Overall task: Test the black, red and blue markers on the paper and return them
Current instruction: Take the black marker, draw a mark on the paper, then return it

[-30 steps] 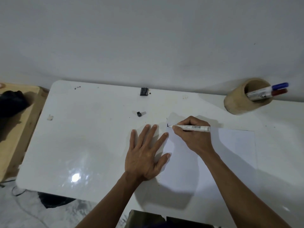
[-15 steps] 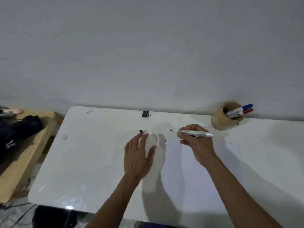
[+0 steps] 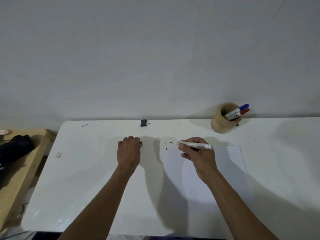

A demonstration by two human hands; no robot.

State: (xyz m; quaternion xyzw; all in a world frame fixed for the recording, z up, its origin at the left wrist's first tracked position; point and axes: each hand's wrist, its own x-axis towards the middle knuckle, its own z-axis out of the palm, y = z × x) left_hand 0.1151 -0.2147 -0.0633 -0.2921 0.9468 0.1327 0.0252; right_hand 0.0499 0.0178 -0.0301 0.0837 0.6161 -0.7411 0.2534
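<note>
My right hand (image 3: 197, 156) holds an uncapped black marker (image 3: 195, 144), tip pointing left, just off the top left corner of the white paper (image 3: 225, 163). A short black stroke (image 3: 166, 148) marks that corner. My left hand (image 3: 129, 150) rests on the table left of the paper, fingers curled over a small black cap (image 3: 140, 143) that peeks out at the fingertips. The blue marker (image 3: 243, 107) and red marker (image 3: 244, 111) stand capped in a round wooden holder (image 3: 218, 124) at the back right.
The white table (image 3: 86, 179) ends at a grey wall behind. A small black block (image 3: 143, 122) sits at its back edge. A wooden bench (image 3: 22, 170) with a black object (image 3: 15, 149) stands to the left.
My right hand lifted the marker off the paper. My left hand left the paper, moved up and left, and curled over the small black cap. The view tilted up.
</note>
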